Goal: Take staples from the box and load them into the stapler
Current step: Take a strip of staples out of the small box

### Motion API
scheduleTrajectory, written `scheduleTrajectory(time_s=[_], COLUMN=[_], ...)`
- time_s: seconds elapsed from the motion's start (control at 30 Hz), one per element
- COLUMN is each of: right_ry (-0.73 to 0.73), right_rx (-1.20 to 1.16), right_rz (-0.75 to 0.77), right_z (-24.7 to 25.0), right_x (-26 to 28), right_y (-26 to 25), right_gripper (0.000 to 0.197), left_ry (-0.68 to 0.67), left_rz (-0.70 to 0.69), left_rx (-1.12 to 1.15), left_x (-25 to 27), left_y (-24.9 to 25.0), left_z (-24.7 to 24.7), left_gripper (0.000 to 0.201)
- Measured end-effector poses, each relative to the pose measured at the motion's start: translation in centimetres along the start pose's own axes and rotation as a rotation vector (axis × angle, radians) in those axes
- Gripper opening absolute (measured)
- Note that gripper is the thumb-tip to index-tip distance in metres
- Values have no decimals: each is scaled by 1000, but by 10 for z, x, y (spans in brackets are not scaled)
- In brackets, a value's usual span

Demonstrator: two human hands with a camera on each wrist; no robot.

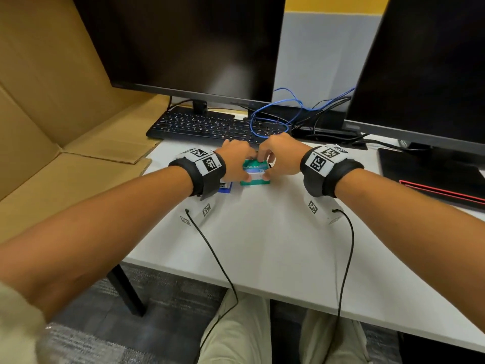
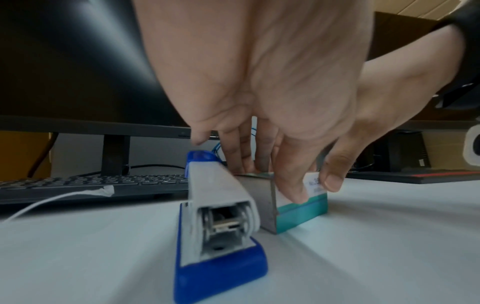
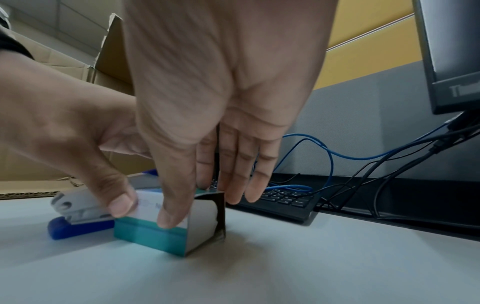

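Note:
A green and white staple box (image 1: pixel 256 179) stands on the white table (image 1: pixel 262 245). My left hand (image 1: pixel 242 164) pinches its left part, thumb on the near face and fingers behind it. My right hand (image 1: pixel 270 164) pinches its right part the same way. In the left wrist view the left hand (image 2: pixel 269 168) reaches down onto the box (image 2: pixel 301 214). The right hand (image 3: pixel 202 187) shows the same grip on the box (image 3: pixel 150 234) in the right wrist view. A blue and grey stapler (image 2: pixel 215 205) lies closed just left of the box, mostly hidden under my left wrist (image 1: pixel 225 187).
A black keyboard (image 1: pixel 210 124) lies just behind the hands, with a blue cable (image 1: pixel 270 119) looped over its right end. Two dark monitors (image 1: pixel 183 40) (image 1: pixel 433 61) stand behind. Flattened cardboard (image 1: pixel 52 101) lies on the left, a black pad with a red edge (image 1: pixel 433 177) on the right.

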State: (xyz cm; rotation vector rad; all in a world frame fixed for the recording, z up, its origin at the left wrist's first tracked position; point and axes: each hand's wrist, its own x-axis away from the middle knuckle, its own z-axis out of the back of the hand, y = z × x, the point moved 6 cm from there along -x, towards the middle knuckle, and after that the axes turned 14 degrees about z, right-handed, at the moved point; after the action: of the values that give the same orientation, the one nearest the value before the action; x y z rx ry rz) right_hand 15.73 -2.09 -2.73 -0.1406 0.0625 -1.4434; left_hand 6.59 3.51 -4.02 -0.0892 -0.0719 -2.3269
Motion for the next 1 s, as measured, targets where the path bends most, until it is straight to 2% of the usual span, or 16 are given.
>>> scheduleTrajectory(time_s=[0.2,0.3,0.4,0.53,0.7,0.8,0.9,1.0], right_ry=[-17,24,74,161,182,227,262,279], right_rx=[-83,-101,-127,-211,-338,-346,-293,-312], right_rz=[-41,-36,-32,-36,23,42,34,16], right_z=[-5,-7,-3,10,27,32,32,28], right_x=[11,13,17,27,32,31,28,27], right_y=[7,11,18,25,19,16,19,22], right_gripper=[58,54,46,47,40,27,19,19], left_ry=[-27,-36,-33,-22,-24,-54,-51,-36], left_rz=[-11,-25,-26,-36,-6,-7,-26,-48], left_rx=[-19,-8,43,154,351,404,548,685], left_x=[5,8,9,8,11,12,15,18], left_y=[8,14,16,16,16,17,17,16], left_z=[0,0,-3,-4,-6,-12,-12,-5], left_gripper=[58,57,64,63,67,72,80,73])
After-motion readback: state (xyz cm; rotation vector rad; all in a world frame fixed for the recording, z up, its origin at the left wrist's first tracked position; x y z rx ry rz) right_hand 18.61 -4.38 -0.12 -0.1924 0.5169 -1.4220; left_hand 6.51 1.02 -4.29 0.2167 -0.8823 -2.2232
